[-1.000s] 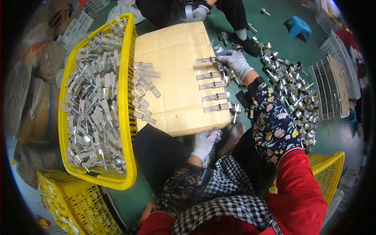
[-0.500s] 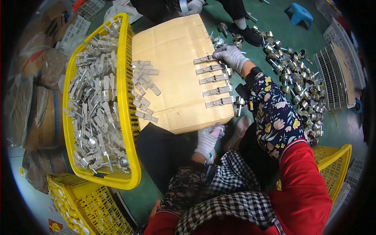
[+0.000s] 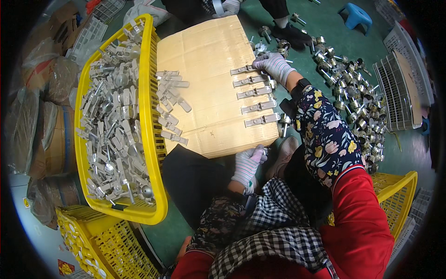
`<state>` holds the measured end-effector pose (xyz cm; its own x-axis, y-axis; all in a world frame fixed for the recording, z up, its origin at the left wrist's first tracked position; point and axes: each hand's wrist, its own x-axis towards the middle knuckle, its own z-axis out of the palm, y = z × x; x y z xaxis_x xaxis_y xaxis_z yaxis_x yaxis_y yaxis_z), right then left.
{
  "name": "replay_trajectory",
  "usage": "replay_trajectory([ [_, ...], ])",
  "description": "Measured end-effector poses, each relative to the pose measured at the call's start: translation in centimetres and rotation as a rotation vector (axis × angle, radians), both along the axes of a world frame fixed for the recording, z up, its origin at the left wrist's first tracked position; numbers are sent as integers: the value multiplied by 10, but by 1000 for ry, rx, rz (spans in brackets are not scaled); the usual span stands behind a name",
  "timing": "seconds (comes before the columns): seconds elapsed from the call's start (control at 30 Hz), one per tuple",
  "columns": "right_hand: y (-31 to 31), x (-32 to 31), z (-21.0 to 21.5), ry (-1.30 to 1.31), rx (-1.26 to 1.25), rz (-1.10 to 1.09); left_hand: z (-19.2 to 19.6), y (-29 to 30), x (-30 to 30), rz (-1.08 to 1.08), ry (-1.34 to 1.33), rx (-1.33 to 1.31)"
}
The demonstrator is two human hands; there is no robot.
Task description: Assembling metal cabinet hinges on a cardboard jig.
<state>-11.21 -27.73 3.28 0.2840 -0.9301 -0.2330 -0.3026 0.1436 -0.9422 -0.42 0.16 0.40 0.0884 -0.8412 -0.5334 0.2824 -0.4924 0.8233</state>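
Note:
My left hand (image 3: 247, 166), in a striped white glove, is closed beside the near edge of a cardboard-covered board (image 3: 209, 111). A small shiny metal part shows past its fingers, mostly hidden. At the board's right edge, my right hand (image 3: 275, 67), gloved alike, bends its fingers over the outer end of the farthest flat grey lever piece (image 3: 242, 69). Below that piece, several similar levers lie in a row, the nearest lever (image 3: 261, 121) meeting a round metal fitting (image 3: 284, 120) beyond the edge. More loose grey levers (image 3: 173, 100) lie along the board's left side.
A yellow basket (image 3: 160, 186) full of levers and stemmed metal parts stands left of the board. Round metal fittings (image 3: 355, 109) are heaped on the floor at right. A co-worker's gloved hand (image 3: 231, 6) and shoe (image 3: 291, 35) are at the far side, near a blue stool (image 3: 355, 18).
Both my hands stay almost where they were. The co-worker's foot has shifted slightly. The levers on the board look unchanged.

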Motion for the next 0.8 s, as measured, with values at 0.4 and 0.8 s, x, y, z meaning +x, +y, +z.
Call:
replay_trajectory([
  [0.4,1,3,17,697,-272,49,-11,0,3,-41,32,-14],
  [0.8,138,199,84,714,-451,590,-51,9,9,-351,-732,-313],
])
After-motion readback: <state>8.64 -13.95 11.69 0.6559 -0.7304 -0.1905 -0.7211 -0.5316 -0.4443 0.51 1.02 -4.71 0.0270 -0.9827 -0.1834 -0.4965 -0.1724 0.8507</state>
